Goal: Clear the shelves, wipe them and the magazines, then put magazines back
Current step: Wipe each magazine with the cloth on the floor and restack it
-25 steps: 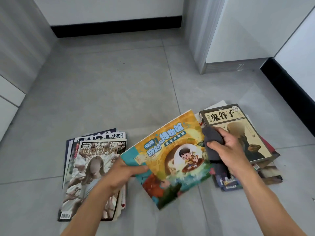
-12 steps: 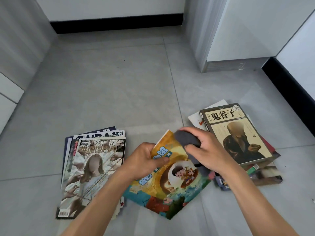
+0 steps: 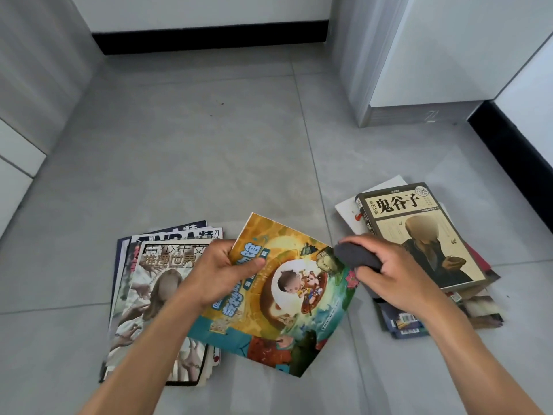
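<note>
A colourful cartoon magazine (image 3: 287, 298) is held above the grey floor, tilted, with my left hand (image 3: 220, 271) gripping its upper left edge, thumb on the cover. My right hand (image 3: 389, 280) grips a dark grey cloth (image 3: 356, 256) at the magazine's upper right corner. A stack of magazines (image 3: 149, 295) lies on the floor at the left, partly under my left forearm. At the right sits a second pile topped by a beige book with black Chinese title (image 3: 419, 235).
Grey tiled floor (image 3: 209, 145) stretches ahead. A white cabinet with a grey base (image 3: 419, 112) stands at the back right. Black skirting (image 3: 209, 37) runs along the far wall and the right wall. Grey panels rise at the left.
The cartoon magazine has turned in my left hand, and its cover now shows more fully. My right hand with the cloth has slid from the cover's top to its right corner.
</note>
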`<action>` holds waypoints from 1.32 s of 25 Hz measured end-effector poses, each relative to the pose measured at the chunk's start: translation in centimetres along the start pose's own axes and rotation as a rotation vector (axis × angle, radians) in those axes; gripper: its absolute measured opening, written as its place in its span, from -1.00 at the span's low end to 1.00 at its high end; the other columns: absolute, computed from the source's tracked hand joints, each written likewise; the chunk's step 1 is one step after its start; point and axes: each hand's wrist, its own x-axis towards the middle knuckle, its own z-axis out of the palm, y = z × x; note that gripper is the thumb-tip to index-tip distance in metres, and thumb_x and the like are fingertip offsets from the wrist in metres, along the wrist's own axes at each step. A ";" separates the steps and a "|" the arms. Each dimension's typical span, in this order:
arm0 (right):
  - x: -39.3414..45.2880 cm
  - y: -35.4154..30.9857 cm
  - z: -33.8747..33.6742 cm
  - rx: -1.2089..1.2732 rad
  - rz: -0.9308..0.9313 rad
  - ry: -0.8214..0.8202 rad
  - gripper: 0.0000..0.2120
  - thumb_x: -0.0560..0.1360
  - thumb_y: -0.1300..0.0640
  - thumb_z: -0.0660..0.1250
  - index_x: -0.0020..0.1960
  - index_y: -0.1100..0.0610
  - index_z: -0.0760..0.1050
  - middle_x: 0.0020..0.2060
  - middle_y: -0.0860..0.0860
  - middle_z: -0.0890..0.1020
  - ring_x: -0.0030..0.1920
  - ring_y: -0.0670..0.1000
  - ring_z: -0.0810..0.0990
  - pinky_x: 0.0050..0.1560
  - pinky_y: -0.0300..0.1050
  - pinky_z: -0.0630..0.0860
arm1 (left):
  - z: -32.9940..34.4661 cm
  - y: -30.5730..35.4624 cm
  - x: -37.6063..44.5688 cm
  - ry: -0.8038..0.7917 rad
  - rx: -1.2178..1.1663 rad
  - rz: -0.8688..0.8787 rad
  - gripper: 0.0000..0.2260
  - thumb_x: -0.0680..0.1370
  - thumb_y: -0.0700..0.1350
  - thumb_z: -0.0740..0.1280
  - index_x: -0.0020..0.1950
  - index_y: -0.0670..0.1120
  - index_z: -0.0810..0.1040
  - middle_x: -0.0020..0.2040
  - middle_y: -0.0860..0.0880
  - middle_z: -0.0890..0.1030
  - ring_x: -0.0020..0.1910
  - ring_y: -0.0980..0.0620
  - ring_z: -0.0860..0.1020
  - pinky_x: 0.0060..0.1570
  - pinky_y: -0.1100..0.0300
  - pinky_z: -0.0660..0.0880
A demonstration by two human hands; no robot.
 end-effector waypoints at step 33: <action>1.3 -4.9 1.8 0.230 -0.140 0.029 -0.56 0.46 0.32 0.41 0.25 -0.05 0.56 0.08 -0.20 0.64 0.12 -0.14 0.60 0.07 -0.32 0.49 | 4.2 1.9 0.6 -0.220 0.165 0.195 -0.86 0.46 -0.18 0.48 -0.08 -0.26 0.67 -0.12 -0.25 0.69 -0.16 -0.14 0.66 -0.05 -0.22 0.56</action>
